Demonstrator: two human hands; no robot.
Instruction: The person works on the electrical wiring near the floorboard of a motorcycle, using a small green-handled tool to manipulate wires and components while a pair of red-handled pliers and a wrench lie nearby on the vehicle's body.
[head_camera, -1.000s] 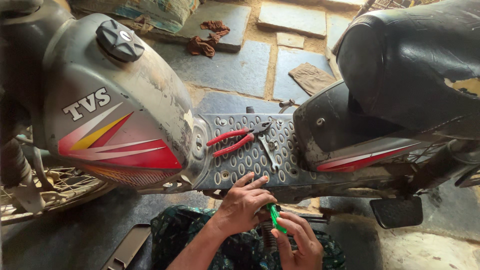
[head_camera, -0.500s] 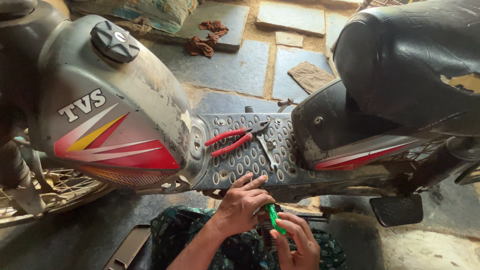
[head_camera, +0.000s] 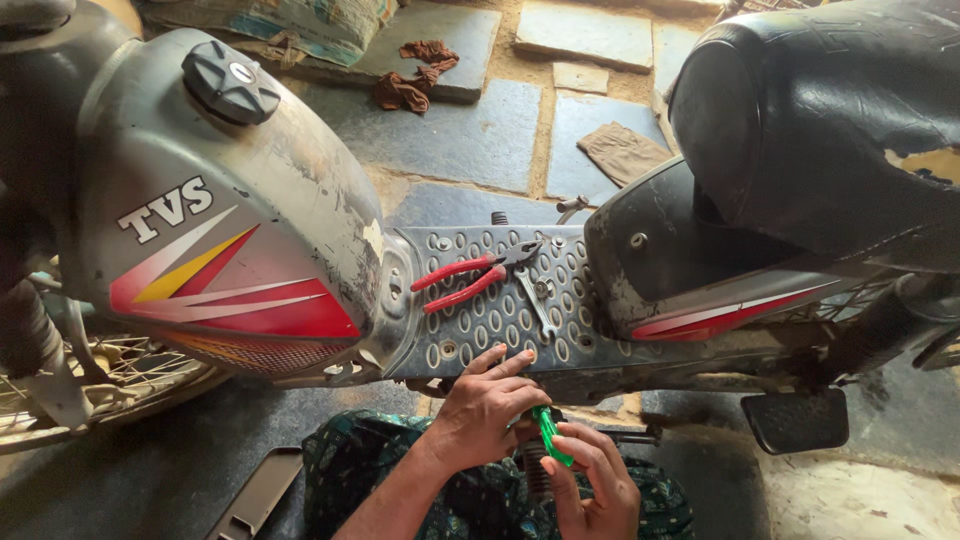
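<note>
A grey moped (head_camera: 230, 220) spans the view from left to right, seen from above. Its fuel tank section carries red, yellow and white stripes and a black filler cap (head_camera: 230, 82). To the right sits the black seat (head_camera: 830, 120), with torn patches on its cover. Between tank and seat lies the perforated grey footboard (head_camera: 480, 320), pierced with rows of oval slots. A spoked wheel (head_camera: 110, 370) shows at lower left, and a black footrest (head_camera: 797, 420) hangs at lower right. The floor beyond the moped is paved with stone slabs (head_camera: 460, 130); a brown rag (head_camera: 410, 80) lies on one of them.

On the footboard rest red-handled pliers (head_camera: 470, 280), jaws pointing toward the seat, and just beside them a small metal spanner (head_camera: 538, 305), touching or nearly touching the plier head.

The left hand (head_camera: 485, 410) rests at the near edge of the footboard, fingers (head_camera: 500, 362) spread narrowly and laid on the panel edge, holding nothing that can be seen. The right hand (head_camera: 595, 485) is just below and to the right of it, fingers closed on a green-handled screwdriver (head_camera: 548, 435). The tool stands below the footboard edge, between the two hands, its upper end touching the left hand; its tip is hidden. Patterned dark green clothing (head_camera: 400, 470) shows beneath the forearms.
</note>
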